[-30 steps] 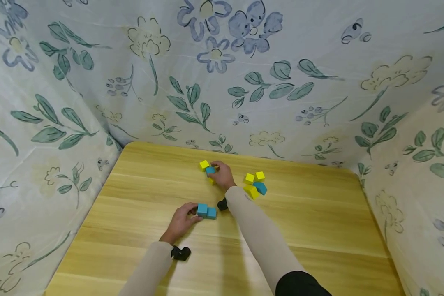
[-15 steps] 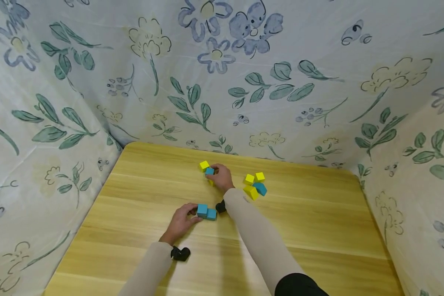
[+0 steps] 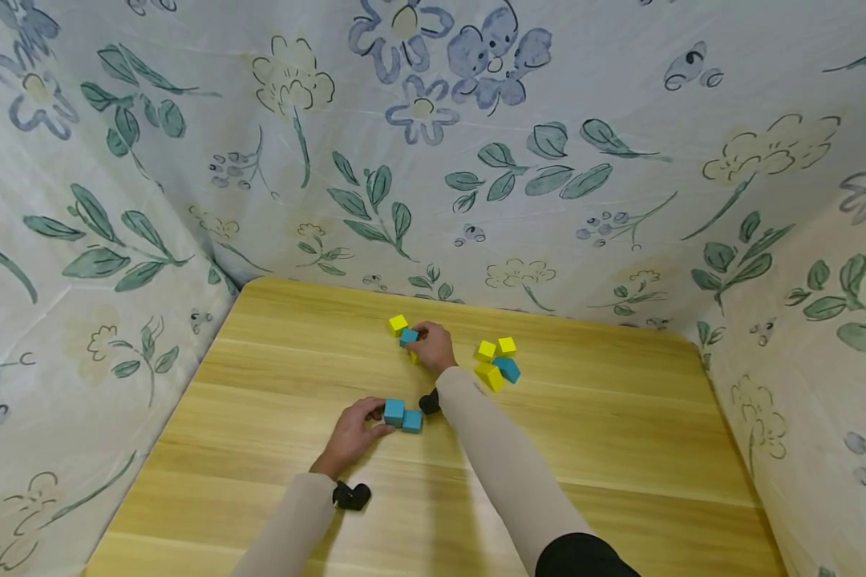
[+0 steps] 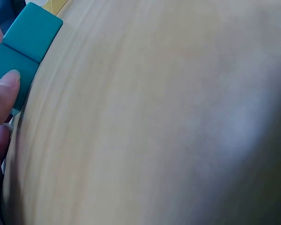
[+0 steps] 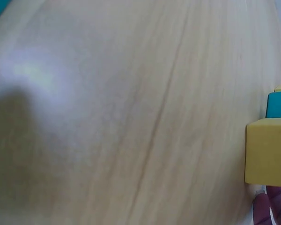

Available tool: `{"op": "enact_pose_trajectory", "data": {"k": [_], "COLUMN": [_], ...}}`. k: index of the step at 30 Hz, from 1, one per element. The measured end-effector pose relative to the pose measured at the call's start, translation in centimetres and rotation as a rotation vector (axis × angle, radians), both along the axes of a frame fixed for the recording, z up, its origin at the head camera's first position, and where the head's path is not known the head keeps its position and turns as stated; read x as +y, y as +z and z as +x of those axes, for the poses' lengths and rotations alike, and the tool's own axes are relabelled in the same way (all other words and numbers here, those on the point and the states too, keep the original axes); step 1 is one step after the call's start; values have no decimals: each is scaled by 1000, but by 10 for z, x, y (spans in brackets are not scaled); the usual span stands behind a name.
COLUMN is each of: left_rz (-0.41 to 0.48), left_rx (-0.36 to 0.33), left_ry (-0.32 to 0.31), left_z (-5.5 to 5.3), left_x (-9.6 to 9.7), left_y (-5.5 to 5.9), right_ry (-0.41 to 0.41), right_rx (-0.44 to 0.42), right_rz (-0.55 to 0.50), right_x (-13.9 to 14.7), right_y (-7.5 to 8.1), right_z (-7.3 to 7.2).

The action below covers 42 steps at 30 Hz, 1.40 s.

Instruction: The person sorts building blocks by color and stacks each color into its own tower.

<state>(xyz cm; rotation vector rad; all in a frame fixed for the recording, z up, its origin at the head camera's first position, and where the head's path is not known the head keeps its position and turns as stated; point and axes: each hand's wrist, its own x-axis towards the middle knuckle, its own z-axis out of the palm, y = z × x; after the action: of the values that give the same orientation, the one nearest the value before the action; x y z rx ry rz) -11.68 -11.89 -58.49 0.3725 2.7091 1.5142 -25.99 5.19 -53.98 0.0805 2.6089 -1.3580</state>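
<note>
Evidently pinching a smooth turquoise-blue block (image 4: 24, 70) in the left hand (image 3: 352, 437), with thumb on the near side and fingers curled opposite; probably held so to steady it against a matching blue block (image 3: 412, 422) touching its right side. Beyond that held block, well apart from it, apparently pinching a small blue cube (image 3: 408, 337) between thumb and forefinger of the right hand (image 3: 433, 349); cannot tell how the remaining fingers lie. Most likely gripped narrowly because of close neighbours: a yellow cube (image 3: 398, 324) and a yellow block (image 5: 271, 152). Beyond and right of the held block, a loose cluster of yellow blocks (image 3: 489, 375) and a blue angular block (image 3: 507, 369). Far right of it, broad room on the wood-grained table (image 3: 621, 433); well beyond it, only a narrow strip before floral cloth (image 3: 584, 264).
</note>
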Motion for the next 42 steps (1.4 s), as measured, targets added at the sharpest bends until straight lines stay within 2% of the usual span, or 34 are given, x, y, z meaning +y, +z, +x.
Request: {"op": "enact_pose_trajectory", "data": {"k": [18,29,35,42], "left_rz": [-7,7,0,0], "left_rx": [4,-13,-27,-17], "left_ry": [-10,-6,-4,-2], "left_z": [2,2,2,2], "left_x": [3,2,2,1], "left_y": [5,5,5,5], "right_ry": [35,77,103,99], "right_rx": [-3,74,159,219], "right_rz": [-38,-120,-128,-208], "right_x": [9,20,30,40], "right_y": [5,24,34,34], "right_z": [0,8,23,59]}}
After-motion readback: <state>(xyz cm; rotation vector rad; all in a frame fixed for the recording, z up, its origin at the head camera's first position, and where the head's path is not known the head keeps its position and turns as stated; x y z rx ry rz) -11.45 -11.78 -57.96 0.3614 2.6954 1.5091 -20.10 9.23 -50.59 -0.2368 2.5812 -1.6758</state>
